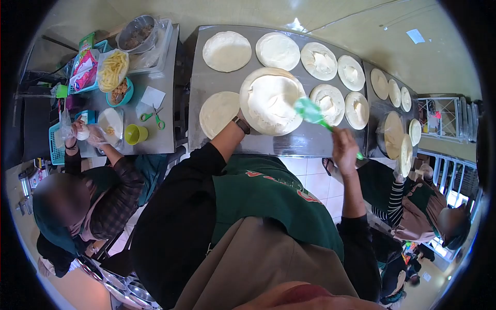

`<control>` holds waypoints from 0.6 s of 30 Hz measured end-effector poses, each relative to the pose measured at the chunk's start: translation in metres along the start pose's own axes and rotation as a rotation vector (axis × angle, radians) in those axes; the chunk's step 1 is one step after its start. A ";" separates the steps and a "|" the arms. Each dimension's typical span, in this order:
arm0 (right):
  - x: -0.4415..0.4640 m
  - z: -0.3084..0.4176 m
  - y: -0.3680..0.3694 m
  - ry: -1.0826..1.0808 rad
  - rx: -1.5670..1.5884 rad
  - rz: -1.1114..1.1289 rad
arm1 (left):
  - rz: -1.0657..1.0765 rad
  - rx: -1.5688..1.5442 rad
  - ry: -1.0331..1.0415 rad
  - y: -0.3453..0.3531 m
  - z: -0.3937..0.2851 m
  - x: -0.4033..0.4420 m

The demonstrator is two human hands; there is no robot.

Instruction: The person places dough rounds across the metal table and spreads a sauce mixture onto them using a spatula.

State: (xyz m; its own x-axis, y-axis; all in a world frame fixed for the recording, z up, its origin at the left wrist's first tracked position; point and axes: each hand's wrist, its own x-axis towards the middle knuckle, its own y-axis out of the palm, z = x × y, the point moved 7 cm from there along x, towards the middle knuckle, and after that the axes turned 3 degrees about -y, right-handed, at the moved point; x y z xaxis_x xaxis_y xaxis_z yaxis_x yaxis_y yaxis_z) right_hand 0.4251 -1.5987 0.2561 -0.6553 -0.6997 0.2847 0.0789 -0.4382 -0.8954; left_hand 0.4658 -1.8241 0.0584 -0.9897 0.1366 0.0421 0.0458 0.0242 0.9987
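My right hand (345,150) is wrapped round the handle of a green spatula (309,111). The blade is at the right edge of a round dough disc (273,103) with white cream on it, raised in front of me. My left hand (243,123) is under that disc's lower left edge; its fingers are hidden beneath it. More cream-topped rounds lie about it on the metal table (227,82), such as one at the upper left (227,51) and one to the right (327,104).
On the left, a co-worker (111,199) handles food at a side table (170,82) with bowls, scissors (153,118) and a green cup (135,134). At the right, another co-worker (413,206) holds a round (405,155). A white rack (442,119) stands beyond.
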 end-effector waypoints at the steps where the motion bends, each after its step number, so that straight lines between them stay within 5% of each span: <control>1: -0.001 0.011 0.013 -0.042 0.177 0.017 | 0.045 -0.002 -0.024 -0.014 0.008 0.000; 5: 0.018 0.056 0.053 -0.244 0.051 0.100 | 0.185 -0.002 -0.115 -0.019 0.034 0.000; 7: 0.031 0.049 0.057 -0.154 0.047 0.058 | -0.060 0.122 -0.043 0.021 0.037 -0.002; 9: 0.036 0.045 0.052 -0.097 0.010 0.044 | -0.069 0.398 0.053 0.023 0.033 -0.003; 11: 0.036 0.024 0.045 0.105 -0.006 -0.023 | 0.027 0.065 -0.030 0.036 0.039 0.001; 18: -0.041 -0.014 0.069 0.372 0.353 0.053 | 0.035 -0.111 -0.007 0.070 0.045 0.002</control>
State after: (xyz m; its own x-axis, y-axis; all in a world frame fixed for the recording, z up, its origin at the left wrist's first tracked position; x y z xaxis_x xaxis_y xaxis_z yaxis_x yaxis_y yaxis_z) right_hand 0.4470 -1.5927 0.1782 -0.8613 -0.5062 0.0438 0.3261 -0.6167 -0.7165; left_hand 0.4726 -1.7778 0.1271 -0.9868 0.1420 0.0776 0.0651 -0.0906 0.9938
